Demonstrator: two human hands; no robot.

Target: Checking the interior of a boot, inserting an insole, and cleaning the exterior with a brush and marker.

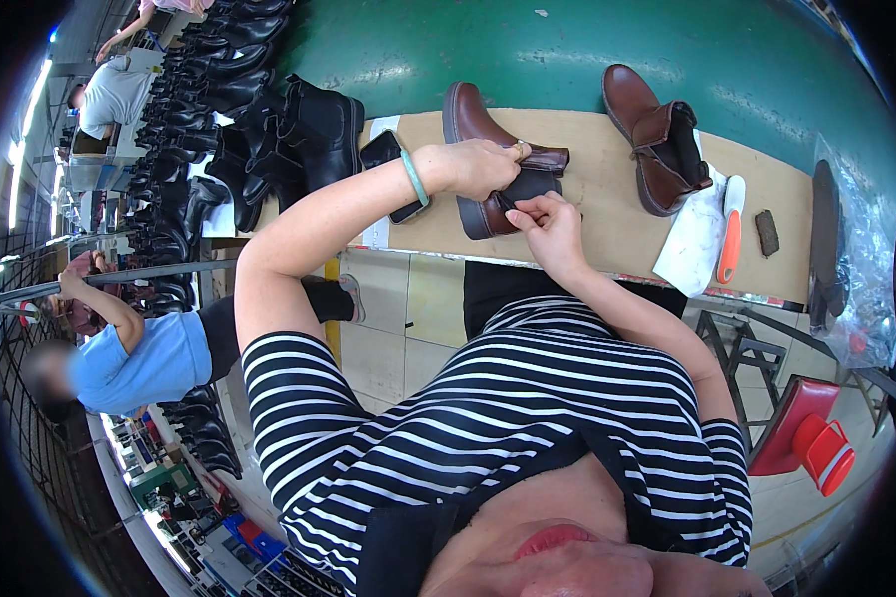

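A brown ankle boot with a black elastic side panel lies on its side on the cardboard-covered bench in front of me. My left hand, a pale green bangle at its wrist, reaches over the boot and presses closed fingers on its shaft. Close to the dark panel, my right hand is closed in a pinch. Whatever lies between its fingertips is too small to make out. The matching brown boot lies on its side to the right, apart from both hands.
A phone lies partly under my left forearm. Black boots crowd the left. White paper, an orange-and-white handled tool and a small brown block lie at right. A person in blue is at far left.
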